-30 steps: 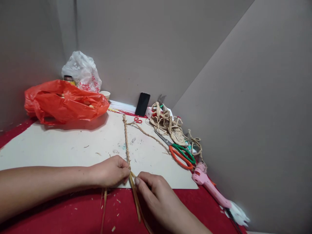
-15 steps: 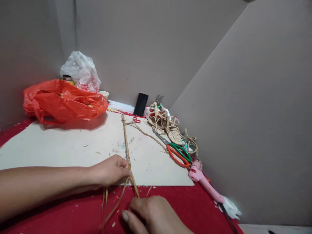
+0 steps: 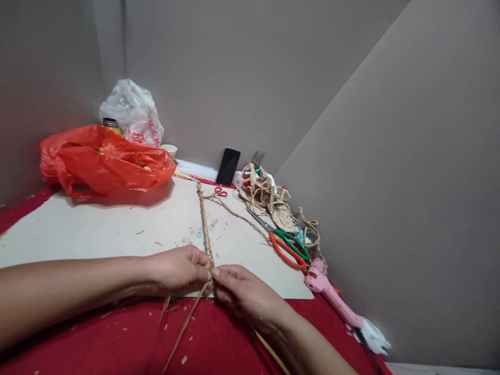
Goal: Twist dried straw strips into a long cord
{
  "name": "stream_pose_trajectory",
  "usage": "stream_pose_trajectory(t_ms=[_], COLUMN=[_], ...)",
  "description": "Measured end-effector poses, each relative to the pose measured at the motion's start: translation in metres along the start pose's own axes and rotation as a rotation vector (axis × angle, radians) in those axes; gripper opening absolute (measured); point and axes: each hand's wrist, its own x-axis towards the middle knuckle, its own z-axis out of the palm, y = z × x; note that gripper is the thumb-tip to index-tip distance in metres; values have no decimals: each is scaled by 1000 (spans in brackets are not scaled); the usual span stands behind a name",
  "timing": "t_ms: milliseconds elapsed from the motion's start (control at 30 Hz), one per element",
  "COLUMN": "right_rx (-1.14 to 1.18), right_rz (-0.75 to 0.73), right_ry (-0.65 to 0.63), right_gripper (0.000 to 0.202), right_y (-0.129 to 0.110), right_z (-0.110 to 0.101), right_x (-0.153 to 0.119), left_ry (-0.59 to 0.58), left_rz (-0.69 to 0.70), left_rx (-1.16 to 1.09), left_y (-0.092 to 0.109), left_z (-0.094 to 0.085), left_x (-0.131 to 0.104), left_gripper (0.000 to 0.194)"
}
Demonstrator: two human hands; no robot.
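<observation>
A thin, tan braided straw cord runs along the middle of the large off-white sheet, its far end near the small red-handled scissors and its near end between the person's 2 hands. The left hand pinches that near end in curled fingers. The right hand, thumb tip against the cord, is also narrowed to a pinch there; which strands lie inside the grip, I cannot tell. Loose, flat straw strands trail from below the hands over the red cloth. The cord looks very light, flexible yet slightly springy, and rough enough not to slip; the flat strands seem smoother and likelier to split if bent sharply. The best hold seems a fingertip pinch right where plait meets loose strands, with gentle, even tension.
</observation>
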Motion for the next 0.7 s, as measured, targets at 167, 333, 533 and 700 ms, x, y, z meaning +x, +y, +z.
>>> stream_pose_trajectory(t_ms=[167, 333, 533, 700], right_rx=[64, 140, 285, 376], right_rz=[37, 10, -20, -62], right_ry=[-59, 134, 199, 166], right_gripper=[35, 31, 34, 38], right_y=[3, 11, 13, 17], right_z=[0, 15, 31, 39], right_x=[2, 3, 2, 2], left_ry=[7, 107, 129, 275], left_rz=[20, 87, 172, 296], left_rx=[493, 1037, 1391, 1633], left_y=[12, 33, 24, -5], left_z=[-8, -3, 19, 38], left_x=[-7, -23, -36, -36], left_gripper=[21, 27, 18, 17])
